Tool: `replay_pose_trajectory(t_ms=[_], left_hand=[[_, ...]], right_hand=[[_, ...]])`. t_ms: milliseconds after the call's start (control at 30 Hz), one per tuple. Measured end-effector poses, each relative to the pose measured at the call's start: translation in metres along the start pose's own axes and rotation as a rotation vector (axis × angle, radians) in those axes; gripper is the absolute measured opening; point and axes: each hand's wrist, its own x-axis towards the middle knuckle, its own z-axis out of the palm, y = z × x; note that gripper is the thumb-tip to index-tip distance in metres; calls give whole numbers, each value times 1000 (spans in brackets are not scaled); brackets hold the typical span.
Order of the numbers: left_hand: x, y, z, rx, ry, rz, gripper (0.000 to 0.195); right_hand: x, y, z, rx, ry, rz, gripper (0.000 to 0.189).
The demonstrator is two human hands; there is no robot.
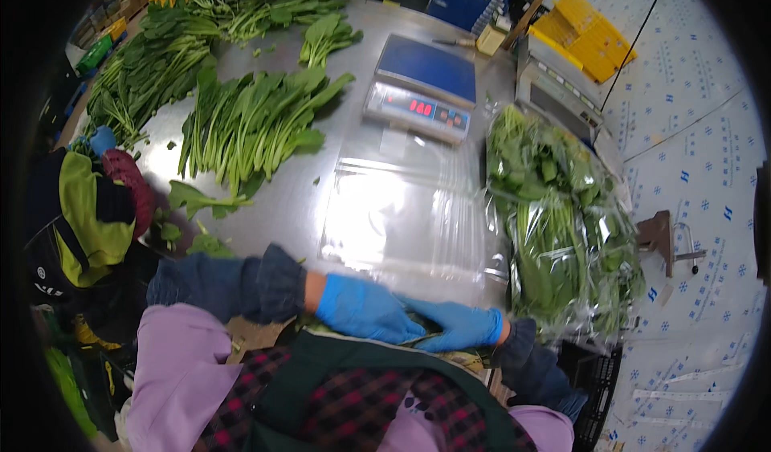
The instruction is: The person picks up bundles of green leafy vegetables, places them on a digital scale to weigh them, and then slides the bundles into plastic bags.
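Observation:
My left hand (364, 308), in a blue glove, is low in front of my body at the near edge of the steel table. Close against it is my right hand (461, 325), gloved the same way, with the fingertips of both meeting. Some green shows beneath and between them; whether either hand grips it cannot be told. Just beyond lies a stack of transparent plastic bags (409, 223). A digital scale (421, 85) with a blue platform and a lit red display stands behind the bags. Bagged leafy greens (548, 247) are piled to the right.
Loose leafy greens (259, 121) lie in a row left of the bags, with a larger heap (156, 60) behind. A co-worker's gloved hand (102, 140) is at the left edge. A knife (452, 42) lies beyond the scale. Yellow crates (584, 30) stand at the back right.

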Motion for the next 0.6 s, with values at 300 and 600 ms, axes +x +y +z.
replay_pose_trajectory(t_ms=[300, 600], left_hand=[[-34, -75, -19, 218, 1111, -531, 23], [-51, -148, 11, 299, 942, -623, 14]], right_hand=[[-69, 33, 28, 504, 986, 137, 64], [-70, 36, 29, 228, 939, 119, 67]])
